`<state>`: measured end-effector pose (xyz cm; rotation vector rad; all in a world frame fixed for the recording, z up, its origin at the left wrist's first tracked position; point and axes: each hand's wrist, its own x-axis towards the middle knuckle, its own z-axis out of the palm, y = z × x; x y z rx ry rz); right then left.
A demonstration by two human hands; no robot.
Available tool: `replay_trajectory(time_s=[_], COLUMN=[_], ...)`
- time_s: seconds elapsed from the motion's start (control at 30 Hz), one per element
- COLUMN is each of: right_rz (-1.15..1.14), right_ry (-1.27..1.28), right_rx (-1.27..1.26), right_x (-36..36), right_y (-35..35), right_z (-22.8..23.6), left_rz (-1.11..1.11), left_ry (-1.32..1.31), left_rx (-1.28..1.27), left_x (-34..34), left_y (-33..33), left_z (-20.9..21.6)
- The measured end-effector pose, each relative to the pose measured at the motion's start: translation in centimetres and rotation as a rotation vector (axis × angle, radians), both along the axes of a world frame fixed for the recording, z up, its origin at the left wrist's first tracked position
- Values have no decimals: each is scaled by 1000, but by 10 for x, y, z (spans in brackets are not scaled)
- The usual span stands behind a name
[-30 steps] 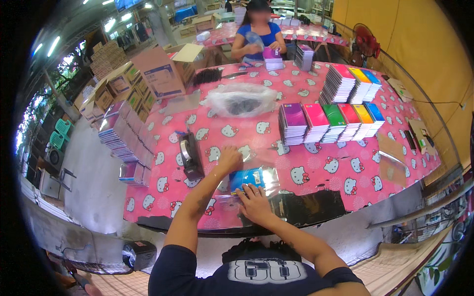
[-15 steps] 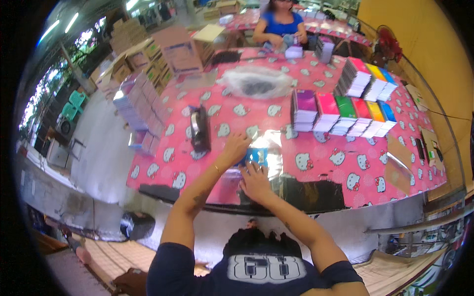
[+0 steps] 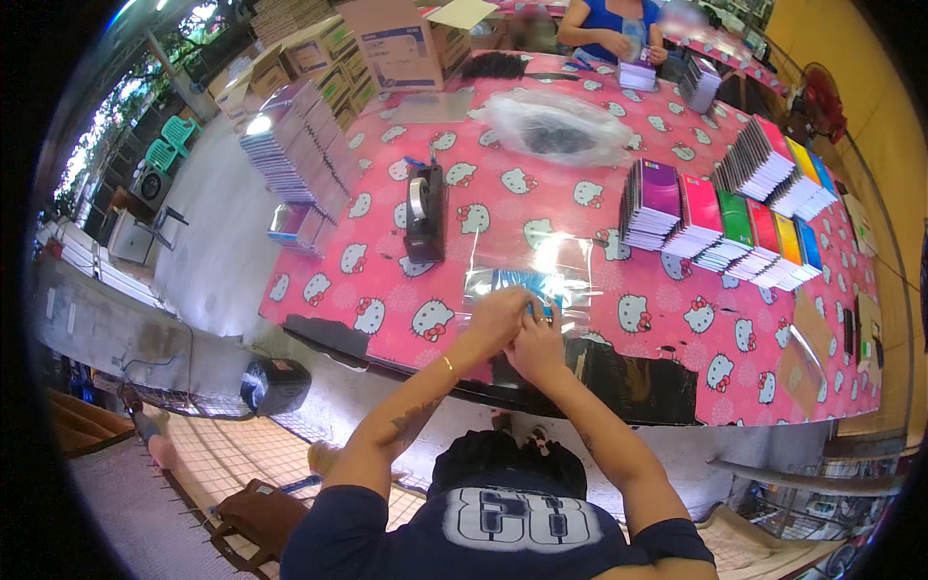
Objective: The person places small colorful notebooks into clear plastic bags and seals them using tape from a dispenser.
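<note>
A blue notebook (image 3: pixel 517 279) lies flat near the table's front edge, inside a clear plastic sleeve (image 3: pixel 577 253) that spreads past it on the far side and catches the light. At its near end my left hand (image 3: pixel 499 319) has its fingers curled together, gripping the plastic. My right hand (image 3: pixel 537 350) is closed right beside it, fingertips against the same near edge. The two hands touch or nearly touch, and they hide what lies between the fingertips. Beyond and to the left of my hands stands a black tape dispenser (image 3: pixel 425 217).
Stacked spiral notebooks (image 3: pixel 732 220) in several colours stand on the right. More stacks (image 3: pixel 295 145) rise at the left edge. A plastic bag (image 3: pixel 558 130) with dark contents lies mid-table. Black patches (image 3: pixel 633 379) mark the front edge. Across the table, a person in blue (image 3: pixel 609 39) handles notebooks.
My hands have come together at the notebook's near end; before, they lay apart on it. The clear sleeve now shows more fully. The whole view has shifted.
</note>
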<state>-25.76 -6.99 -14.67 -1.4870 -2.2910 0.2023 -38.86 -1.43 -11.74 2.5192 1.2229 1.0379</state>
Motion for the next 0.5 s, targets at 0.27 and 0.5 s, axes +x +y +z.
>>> replay_trajectory(time_s=[0.27, 0.5], right_rz=[-64, 51], right_ry=[413, -233], right_rx=[-16, 393], right_x=[33, 49], right_y=[17, 26], right_z=[5, 21], left_rz=[25, 5], left_ry=[169, 29], left_rx=[-92, -75], left_x=[-4, -15], left_y=[-9, -15], left_z=[-6, -7])
